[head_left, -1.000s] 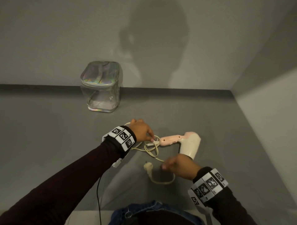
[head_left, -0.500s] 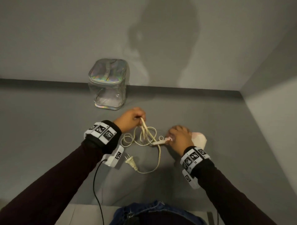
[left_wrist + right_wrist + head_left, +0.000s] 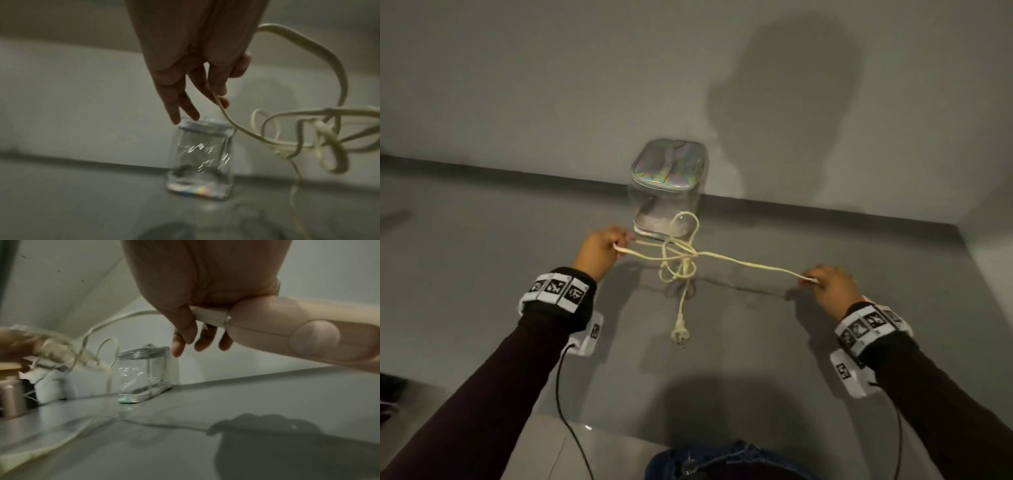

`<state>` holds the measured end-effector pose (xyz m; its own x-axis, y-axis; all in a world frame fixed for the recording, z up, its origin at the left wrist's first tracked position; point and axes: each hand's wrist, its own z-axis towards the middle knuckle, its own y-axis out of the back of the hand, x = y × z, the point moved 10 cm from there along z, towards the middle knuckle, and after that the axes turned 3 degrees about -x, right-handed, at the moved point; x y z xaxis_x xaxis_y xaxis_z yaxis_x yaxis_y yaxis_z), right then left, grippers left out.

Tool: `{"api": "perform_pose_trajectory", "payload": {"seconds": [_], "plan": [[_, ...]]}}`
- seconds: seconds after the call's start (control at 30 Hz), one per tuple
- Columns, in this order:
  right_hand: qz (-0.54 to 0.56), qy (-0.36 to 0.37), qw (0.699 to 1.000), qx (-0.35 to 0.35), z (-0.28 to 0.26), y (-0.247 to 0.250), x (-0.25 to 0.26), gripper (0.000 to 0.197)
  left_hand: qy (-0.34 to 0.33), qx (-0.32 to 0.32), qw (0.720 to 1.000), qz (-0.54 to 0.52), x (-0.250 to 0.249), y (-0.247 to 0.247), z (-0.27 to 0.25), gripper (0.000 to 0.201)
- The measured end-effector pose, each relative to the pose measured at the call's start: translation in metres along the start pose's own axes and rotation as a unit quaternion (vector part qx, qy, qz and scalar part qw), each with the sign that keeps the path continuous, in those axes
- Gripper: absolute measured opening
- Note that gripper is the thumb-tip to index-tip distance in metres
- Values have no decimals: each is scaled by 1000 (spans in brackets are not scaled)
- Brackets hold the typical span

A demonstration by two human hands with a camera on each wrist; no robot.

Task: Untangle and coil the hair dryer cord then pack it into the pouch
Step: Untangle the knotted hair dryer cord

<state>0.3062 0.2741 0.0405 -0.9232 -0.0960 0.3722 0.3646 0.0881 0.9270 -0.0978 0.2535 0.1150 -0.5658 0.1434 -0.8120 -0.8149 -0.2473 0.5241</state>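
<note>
A cream cord (image 3: 750,264) runs taut in the air between my two hands, with a tangle of loops (image 3: 680,261) in its middle. Its plug (image 3: 680,334) dangles below the tangle, low over the grey table (image 3: 482,274). My left hand (image 3: 619,245) grips the cord's left stretch; in the left wrist view the cord (image 3: 228,120) passes between the fingers (image 3: 218,84). My right hand (image 3: 815,279) holds the cord's stiff end sleeve (image 3: 209,317) where it enters the pink hair dryer handle (image 3: 287,331). In the head view the dryer is hidden behind that hand. The clear pouch (image 3: 667,188) with an iridescent top stands behind the tangle.
A grey wall (image 3: 551,85) runs right behind the pouch, and a side wall (image 3: 989,246) closes the table on the right. The right wrist view shows a copper-coloured cylinder (image 3: 12,399) and a white object (image 3: 51,389) far left. Black cables (image 3: 565,404) hang from both wrists.
Both hands have risen and moved apart, pulling the cord taut. The dryer has left the table in my right hand, and the plug has come up off the table and now dangles.
</note>
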Motion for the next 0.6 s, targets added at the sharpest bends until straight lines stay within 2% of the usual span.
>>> {"api": "perform_pose_trajectory", "payload": {"seconds": [0.07,0.1,0.13,0.2,0.27,0.37,0.4,0.43,0.5,0.53,0.6], "plan": [[-30,-46,998,1,9,5,-19,9,81,-24,986,145,43,24,-15,39],[-51,-70,996,-1,12,7,-26,10,130,-52,975,171,63,39,-24,35],[-81,-90,993,9,14,4,-30,13,166,-77,971,156,76,49,-31,35],[-156,-108,979,70,12,-13,-27,18,199,-113,974,6,85,48,-37,43],[-209,-97,965,128,7,-35,-13,20,178,-93,971,-133,68,26,-35,51],[-229,-88,954,171,-5,-57,7,21,113,-13,965,-236,17,-15,-29,52],[-230,-81,953,181,-8,-63,14,22,93,0,961,-261,4,-24,-27,56],[-219,-65,956,185,-9,-70,24,24,71,11,957,-282,-8,-32,-26,51],[-128,-7,978,167,-10,-80,60,38,41,30,955,-292,-26,-44,-26,36],[-39,14,988,151,-11,-81,84,46,28,37,959,-281,-33,-48,-27,36],[126,17,984,122,-13,-80,128,50,1,38,963,-265,-41,-52,-28,41]]}}
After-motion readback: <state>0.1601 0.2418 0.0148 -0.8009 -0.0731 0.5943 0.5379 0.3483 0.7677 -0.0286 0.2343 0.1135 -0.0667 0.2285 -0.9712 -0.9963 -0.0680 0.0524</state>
